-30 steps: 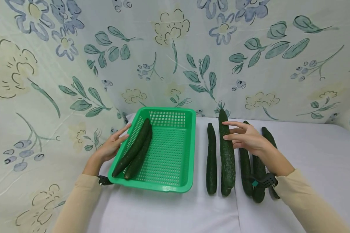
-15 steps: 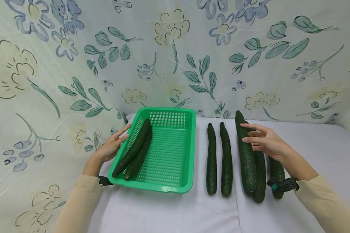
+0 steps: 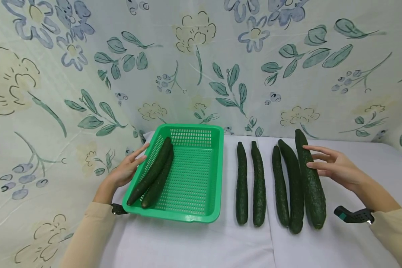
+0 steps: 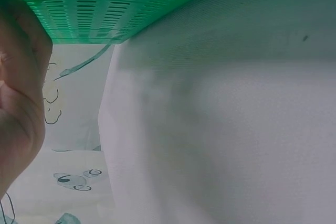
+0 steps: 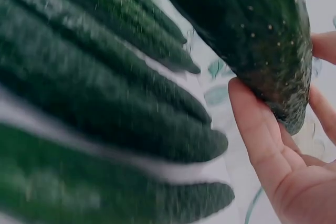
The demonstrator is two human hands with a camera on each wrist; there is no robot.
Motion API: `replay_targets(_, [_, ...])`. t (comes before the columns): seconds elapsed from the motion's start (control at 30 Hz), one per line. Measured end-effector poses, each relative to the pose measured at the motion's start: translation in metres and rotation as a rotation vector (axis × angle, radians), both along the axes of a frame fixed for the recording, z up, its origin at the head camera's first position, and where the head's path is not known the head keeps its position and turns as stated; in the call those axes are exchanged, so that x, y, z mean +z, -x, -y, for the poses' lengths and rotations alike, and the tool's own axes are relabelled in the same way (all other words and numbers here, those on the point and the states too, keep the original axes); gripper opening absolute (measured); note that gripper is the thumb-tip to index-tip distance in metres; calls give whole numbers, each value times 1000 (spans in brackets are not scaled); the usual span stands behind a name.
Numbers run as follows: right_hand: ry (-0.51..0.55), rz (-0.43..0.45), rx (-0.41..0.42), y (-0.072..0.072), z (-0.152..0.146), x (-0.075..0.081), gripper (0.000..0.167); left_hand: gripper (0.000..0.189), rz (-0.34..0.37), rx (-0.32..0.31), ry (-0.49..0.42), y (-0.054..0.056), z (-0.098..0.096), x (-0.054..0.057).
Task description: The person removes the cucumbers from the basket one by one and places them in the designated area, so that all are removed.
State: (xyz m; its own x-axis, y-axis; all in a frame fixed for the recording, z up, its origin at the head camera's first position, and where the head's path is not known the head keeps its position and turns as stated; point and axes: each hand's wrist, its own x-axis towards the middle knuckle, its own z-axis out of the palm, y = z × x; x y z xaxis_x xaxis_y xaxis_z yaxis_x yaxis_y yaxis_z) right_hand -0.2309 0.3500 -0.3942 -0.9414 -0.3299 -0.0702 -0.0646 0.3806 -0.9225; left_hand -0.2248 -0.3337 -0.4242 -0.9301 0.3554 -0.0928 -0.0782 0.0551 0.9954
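My right hand (image 3: 338,167) pinches the upper part of a thick dark green cucumber (image 3: 311,190) between thumb and fingers. In the right wrist view this cucumber (image 5: 257,30) is above the others, its narrow end between the fingertips. Beneath it lies another cucumber (image 5: 105,182), hidden by it in the head view. On the left, my left hand (image 3: 125,171) rests against the outer left side of a green plastic basket (image 3: 217,178), fingers extended along the rim. Two cucumbers (image 3: 154,171) lie inside, along the basket's left wall. The left wrist view shows the basket's slotted wall (image 4: 94,3) beside the hand.
Right of the basket, two cucumbers (image 3: 242,186) lie side by side on the white tablecloth (image 3: 194,245). Two more cucumbers (image 3: 293,190) lie close together, just left of the held one. A flowered cloth (image 3: 187,67) hangs behind the table.
My right hand has carried the cucumber rightward, from above the second cucumber in the row past the middle pair to the far right. My left hand stays at the basket.
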Motion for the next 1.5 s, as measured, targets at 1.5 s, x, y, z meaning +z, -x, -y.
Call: replay_targets(1.5, [-216,73,-82,6,-91,-50,69,58,-19,-20,-11,0,1,0])
